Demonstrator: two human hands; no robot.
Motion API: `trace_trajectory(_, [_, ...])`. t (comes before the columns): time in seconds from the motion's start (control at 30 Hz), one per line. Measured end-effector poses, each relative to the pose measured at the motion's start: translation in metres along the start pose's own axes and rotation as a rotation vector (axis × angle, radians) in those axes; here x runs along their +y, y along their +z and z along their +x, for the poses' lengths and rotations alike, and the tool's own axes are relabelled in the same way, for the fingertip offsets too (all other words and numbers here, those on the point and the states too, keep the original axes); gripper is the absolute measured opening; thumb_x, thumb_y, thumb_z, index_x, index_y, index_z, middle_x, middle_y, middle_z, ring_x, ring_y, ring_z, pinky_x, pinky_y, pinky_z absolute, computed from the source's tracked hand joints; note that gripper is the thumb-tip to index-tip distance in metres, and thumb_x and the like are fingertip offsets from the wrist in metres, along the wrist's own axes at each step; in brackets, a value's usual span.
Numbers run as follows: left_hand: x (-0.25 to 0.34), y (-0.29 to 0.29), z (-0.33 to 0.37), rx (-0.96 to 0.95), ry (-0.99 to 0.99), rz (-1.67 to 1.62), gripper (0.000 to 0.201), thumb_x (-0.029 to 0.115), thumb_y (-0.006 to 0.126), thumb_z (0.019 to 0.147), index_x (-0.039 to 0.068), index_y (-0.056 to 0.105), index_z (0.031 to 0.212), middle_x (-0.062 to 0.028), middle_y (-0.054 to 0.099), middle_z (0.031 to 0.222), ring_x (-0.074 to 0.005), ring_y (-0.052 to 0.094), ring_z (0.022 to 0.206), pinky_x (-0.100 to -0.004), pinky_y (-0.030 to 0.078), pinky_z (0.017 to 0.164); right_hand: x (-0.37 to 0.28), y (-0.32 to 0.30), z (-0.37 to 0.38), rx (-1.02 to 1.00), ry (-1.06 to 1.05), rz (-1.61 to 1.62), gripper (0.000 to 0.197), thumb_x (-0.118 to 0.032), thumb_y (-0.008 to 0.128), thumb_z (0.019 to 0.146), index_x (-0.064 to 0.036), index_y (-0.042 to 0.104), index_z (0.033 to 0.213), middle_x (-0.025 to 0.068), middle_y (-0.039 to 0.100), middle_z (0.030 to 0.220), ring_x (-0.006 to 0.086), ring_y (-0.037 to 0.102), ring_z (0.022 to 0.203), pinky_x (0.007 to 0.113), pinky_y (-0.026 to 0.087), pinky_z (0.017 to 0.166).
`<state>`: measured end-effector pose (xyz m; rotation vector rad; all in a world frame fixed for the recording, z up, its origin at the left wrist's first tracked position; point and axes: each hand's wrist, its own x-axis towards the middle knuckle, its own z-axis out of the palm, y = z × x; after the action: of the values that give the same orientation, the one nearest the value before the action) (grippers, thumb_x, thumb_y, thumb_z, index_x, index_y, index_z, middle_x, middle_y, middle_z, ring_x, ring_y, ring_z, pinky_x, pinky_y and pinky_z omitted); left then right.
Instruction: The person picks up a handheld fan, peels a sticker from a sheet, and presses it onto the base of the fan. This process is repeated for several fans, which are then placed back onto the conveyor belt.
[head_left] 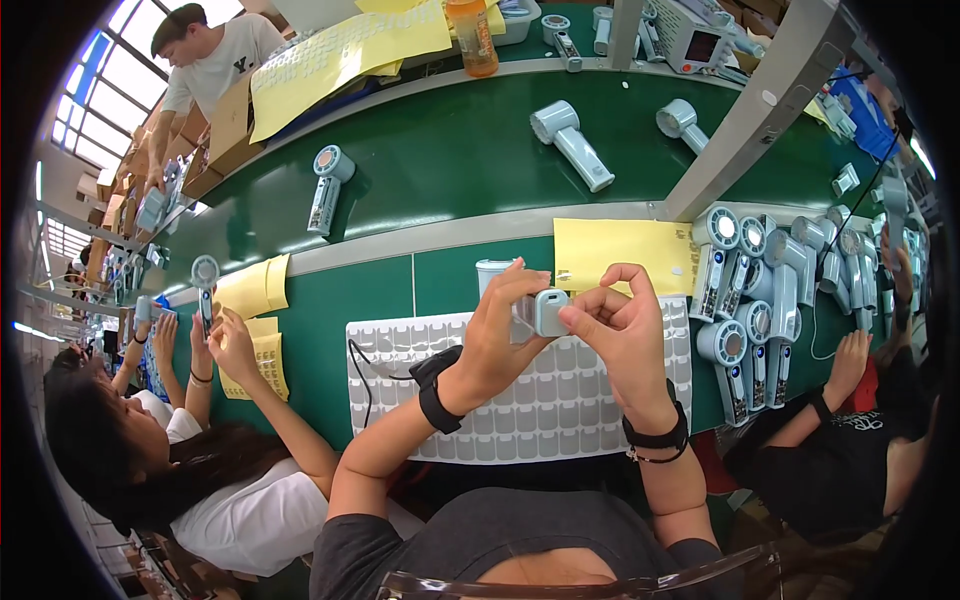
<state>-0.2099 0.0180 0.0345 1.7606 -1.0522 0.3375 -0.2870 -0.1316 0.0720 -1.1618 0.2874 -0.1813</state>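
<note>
fan part (551,313) held up, slotted end facing us

green table (380,285) runs across in front of us, its silver rail (430,233) curving along the far side. on it, right before us, lies a white sheet (545,412) set with rows of grey rounded patches. just to the right of the sheet, we have a crowded cluster of pale blue handheld fans (723,345), heads and handles overlapping. a yellow sheet (615,250) lies beyond the patches, and a thin black cord (396,378) crosses their left end.

our left hand (495,318) grips the fan part from the left, fingers above and thumb below. our right hand (628,345) comes in from the other side, thumb at the part's right edge, forefinger close by, the other fingers bent and lifted; whether those two tips pinch anything of their own, we cannot tell. the fan part is above the patch sheet, between our hands.

smallest of all is the slot in that end face. we judge the step in hand to be fine fingertip work at this end; the next move seems to call for a steady left hold and a light, exact right thumb.
</note>
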Motion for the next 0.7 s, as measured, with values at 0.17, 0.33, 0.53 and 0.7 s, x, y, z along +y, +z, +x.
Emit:
trace_trajectory(0.17, [-0.0002, -0.0004, 0.0015, 0.005, -0.002, 0.001, 0.060, 0.000, 0.085, 0.066, 0.003, 0.051, 0.115, -0.0152, 0.064, 0.115, -0.0297, 0.063, 0.106, -0.0531, 0.045, 0.104, -0.0012, 0.0017, 0.0011, -0.013, -0.004, 0.012, 0.044, 0.005, 0.072, 0.083, -0.0074, 0.037, 0.107, 0.0070, 0.065, 0.082, 0.0095, 0.059, 0.076, 0.022, 0.046, 0.075])
trace_trajectory(0.33, [-0.0010, 0.0002, -0.0005, -0.002, -0.008, -0.024, 0.062, 0.000, 0.085, 0.065, 0.003, 0.050, 0.117, -0.0161, 0.062, 0.115, -0.0327, 0.061, 0.108, -0.0534, 0.043, 0.105, -0.0025, 0.0028, 0.0011, -0.010, 0.005, 0.023, 0.044, 0.005, 0.072, 0.083, -0.0079, 0.037, 0.106, 0.0070, 0.065, 0.082, 0.0092, 0.059, 0.076, 0.023, 0.047, 0.076])
trace_trajectory(0.53, [-0.0008, 0.0014, 0.0002, 0.009, -0.003, -0.005, 0.060, 0.000, 0.085, 0.066, 0.003, 0.051, 0.115, -0.0154, 0.064, 0.113, -0.0298, 0.063, 0.106, -0.0527, 0.046, 0.103, -0.0009, 0.0018, 0.0011, -0.012, -0.012, -0.002, 0.044, 0.005, 0.072, 0.083, -0.0081, 0.037, 0.106, 0.0066, 0.065, 0.082, 0.0092, 0.059, 0.076, 0.023, 0.047, 0.076])
trace_trajectory(0.7, [-0.0003, 0.0012, 0.0000, 0.017, 0.004, -0.002, 0.060, 0.000, 0.085, 0.065, 0.003, 0.051, 0.115, -0.0156, 0.064, 0.114, -0.0299, 0.063, 0.107, -0.0527, 0.046, 0.103, -0.0032, 0.0029, 0.0000, -0.015, -0.005, 0.002, 0.043, 0.005, 0.071, 0.083, -0.0082, 0.037, 0.105, 0.0065, 0.065, 0.082, 0.0097, 0.060, 0.077, 0.023, 0.047, 0.076])
